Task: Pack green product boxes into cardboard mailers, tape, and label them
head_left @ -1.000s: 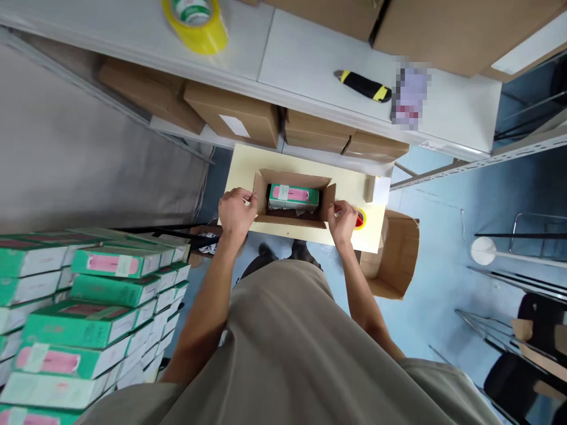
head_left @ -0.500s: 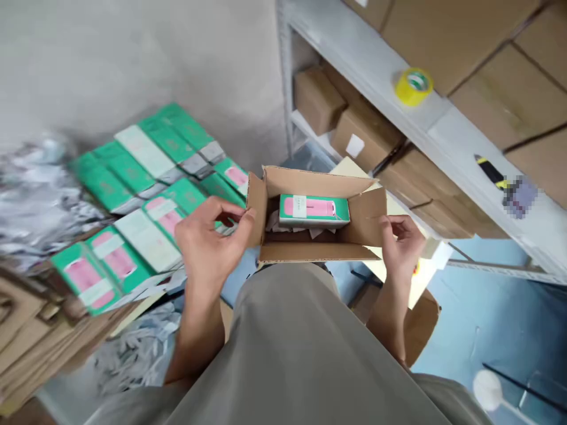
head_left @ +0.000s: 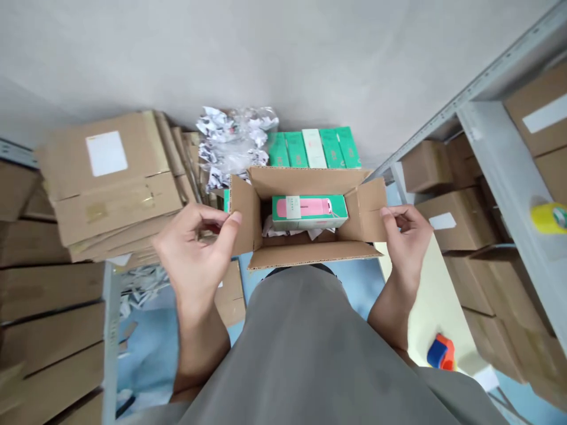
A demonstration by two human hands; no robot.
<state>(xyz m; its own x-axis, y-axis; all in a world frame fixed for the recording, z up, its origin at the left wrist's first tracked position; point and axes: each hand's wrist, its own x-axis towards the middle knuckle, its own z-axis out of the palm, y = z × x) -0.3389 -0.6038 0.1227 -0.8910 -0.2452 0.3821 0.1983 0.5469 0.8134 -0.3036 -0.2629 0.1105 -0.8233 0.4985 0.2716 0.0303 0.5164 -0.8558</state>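
An open cardboard box (head_left: 310, 257) hangs in front of my body with its flaps spread outward. Inside it lies a green product box (head_left: 310, 212) with a pink bottle pictured on top, resting on crumpled paper (head_left: 271, 228). My left hand (head_left: 199, 254) pinches the box's left end flap between thumb and fingers. The right end flap is pinched by my right hand (head_left: 406, 239). Behind the cardboard box stand several green boxes (head_left: 301, 149) in a row, partly hidden by it.
Flattened cartons (head_left: 115, 195) are stacked at left, beside a plastic bag of shredded paper (head_left: 237, 139). Shelves of cartons (head_left: 460, 224) line the right, with a yellow tape roll (head_left: 549, 218). A red and blue tape dispenser (head_left: 440, 352) sits on a pale tabletop (head_left: 432, 289).
My view has swung left, bringing the flattened cartons into sight. The cardboard box has turned along with me, still held by both end flaps.
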